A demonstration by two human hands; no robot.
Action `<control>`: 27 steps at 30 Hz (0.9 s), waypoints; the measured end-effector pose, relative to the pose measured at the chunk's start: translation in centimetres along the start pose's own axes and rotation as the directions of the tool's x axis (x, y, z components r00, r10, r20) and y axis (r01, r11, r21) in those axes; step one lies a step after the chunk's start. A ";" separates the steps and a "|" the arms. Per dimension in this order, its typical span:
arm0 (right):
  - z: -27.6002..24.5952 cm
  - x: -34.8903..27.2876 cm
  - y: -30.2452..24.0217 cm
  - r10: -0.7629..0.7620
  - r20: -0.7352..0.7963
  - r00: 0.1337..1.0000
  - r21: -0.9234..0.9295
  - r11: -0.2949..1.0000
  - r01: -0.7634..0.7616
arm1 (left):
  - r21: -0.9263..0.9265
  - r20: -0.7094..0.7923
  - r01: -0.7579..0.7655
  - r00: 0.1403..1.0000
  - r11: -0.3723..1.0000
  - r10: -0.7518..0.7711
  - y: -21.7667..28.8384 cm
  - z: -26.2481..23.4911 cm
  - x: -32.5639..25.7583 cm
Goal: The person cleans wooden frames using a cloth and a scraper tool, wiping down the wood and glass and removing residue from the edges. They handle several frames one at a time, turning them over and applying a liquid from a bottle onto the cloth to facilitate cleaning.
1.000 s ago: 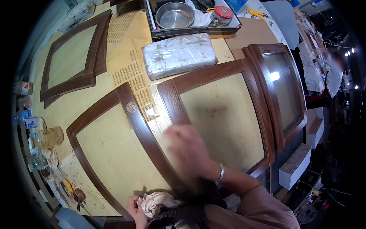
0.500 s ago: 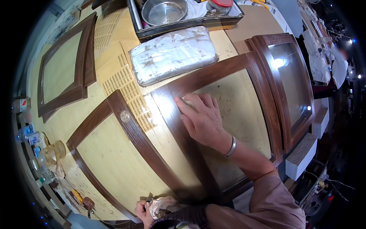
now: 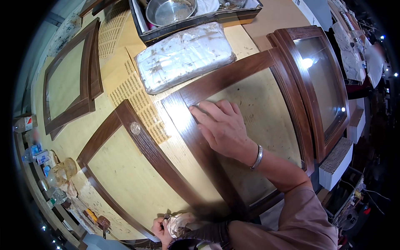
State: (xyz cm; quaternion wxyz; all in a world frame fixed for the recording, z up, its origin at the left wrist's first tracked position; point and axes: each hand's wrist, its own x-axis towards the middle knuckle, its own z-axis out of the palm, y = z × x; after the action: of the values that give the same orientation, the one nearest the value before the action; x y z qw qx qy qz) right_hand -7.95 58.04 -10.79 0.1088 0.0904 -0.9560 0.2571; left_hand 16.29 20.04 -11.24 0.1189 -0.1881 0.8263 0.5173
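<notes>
My right hand (image 3: 225, 129) lies over the inner edge of a dark brown wooden frame (image 3: 198, 143) with a pane. Its index fingertip touches the wood near the far left corner, and the other fingers bend together beside it. What they hold, if anything, is hidden under the hand. At the near edge, my left hand (image 3: 161, 230) is closed around a crumpled, stained white cloth (image 3: 179, 225); a small dark tip shows at its fingers. Between the hands lies a second brown frame (image 3: 154, 154) with a round clear disc (image 3: 135, 128) on its far corner.
Beyond the frames sits a plastic-wrapped white block (image 3: 185, 56), with a black-edged box (image 3: 200, 27) holding a metal bowl (image 3: 171, 11) behind it. More frames lie at left (image 3: 86, 75) and right (image 3: 306, 91). Bottles and a stained jar (image 3: 66, 168) line the left edge, near a brush (image 3: 102, 222).
The view has shifted slightly. My right hand stays at the frame's corner with its fingers slightly repositioned. My left hand keeps the cloth.
</notes>
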 end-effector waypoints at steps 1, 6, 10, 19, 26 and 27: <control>0.0 0.0 0.0 -0.002 0.001 1.000 -0.003 1.000 0.002 | 0.001 0.004 0.006 1.000 1.000 -0.006 0.0 -0.1 0.0; 0.1 0.1 0.0 -0.017 -0.003 1.000 -0.028 0.999 0.017 | -0.018 -0.008 0.012 1.000 1.000 -0.012 -0.6 -0.1 -0.1; 0.3 0.1 0.0 -0.032 -0.030 0.999 -0.023 0.999 0.031 | -0.009 -0.018 0.022 1.000 1.000 -0.022 -0.9 -0.2 -0.4; 0.4 0.2 0.0 -0.040 -0.053 0.998 -0.018 0.999 0.039 | 0.037 -0.010 -0.035 0.999 0.999 0.036 -1.5 -0.3 -0.3; 0.4 0.1 0.3 -0.049 -0.053 0.997 -0.004 0.999 0.048 | 0.036 -0.017 -0.039 0.999 0.999 0.040 -0.8 0.0 -0.2; 0.4 0.0 0.3 -0.051 -0.055 0.997 -0.003 0.999 0.051 | 0.030 -0.017 -0.033 0.999 0.999 0.033 -0.7 0.0 -0.2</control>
State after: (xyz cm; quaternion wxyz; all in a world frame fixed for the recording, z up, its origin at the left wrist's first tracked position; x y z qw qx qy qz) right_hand -8.10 58.08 -11.22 0.1418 0.1077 -0.9501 0.2560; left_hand 16.77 19.74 -11.74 0.1060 -0.1772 0.8380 0.5051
